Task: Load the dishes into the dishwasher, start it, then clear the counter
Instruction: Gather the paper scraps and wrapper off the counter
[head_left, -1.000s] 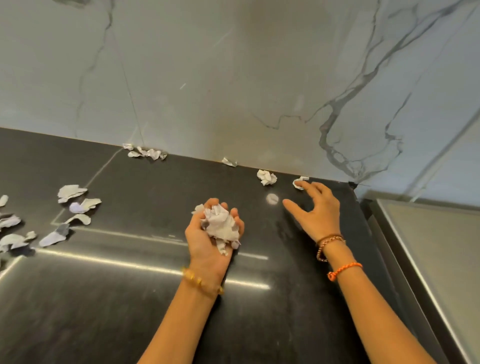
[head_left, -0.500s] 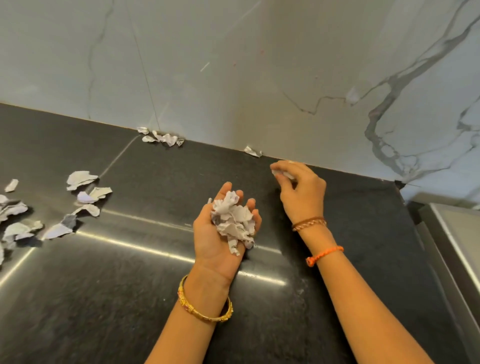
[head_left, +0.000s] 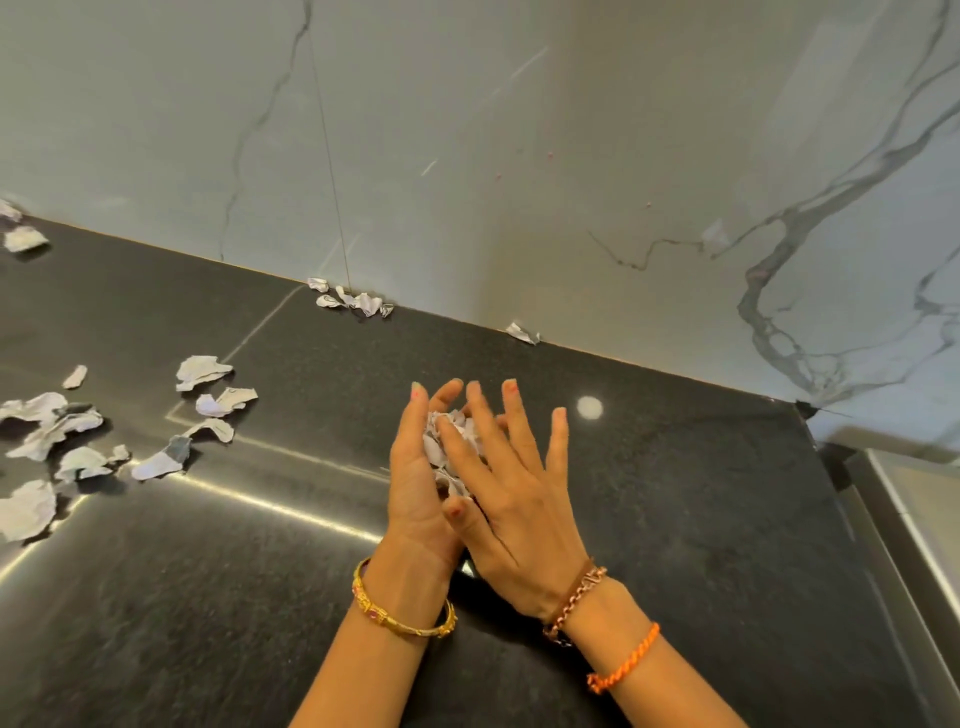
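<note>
**Paper wad held between two hands, over black counter**

Item 1, wad (head_left: 451, 451): I log crumpled white paper scraps, creased and irregular, bunched in a mass whose long axis runs from the heel of the palm toward the fingertips, away from me toward the wall (head_left: 467, 156). It lies in the left hand (head_left: 422, 478), above the counter (head_left: 675, 519), mid-frame.

Item 2, left hand: palm turned up and inward, fingers loosely cupped round the wad, tips pointing to the wall. Gold bangle (head_left: 402, 616) at the wrist.

Item 3, right hand (head_left: 511, 499): fingers straight and fanned apart, laid flat over the wad, covering it from the right. Copper chain (head_left: 574, 603) and orange cord (head_left: 623, 660) at the wrist.

Item 4, counter: dark, speckled, glossy stone with streaks of reflected light.

Item 5, loose scraps (head_left: 202, 370): torn white pieces scattered at left; a small cluster (head_left: 353, 300) and a single piece (head_left: 522, 333) against the veined marble wall.
</note>
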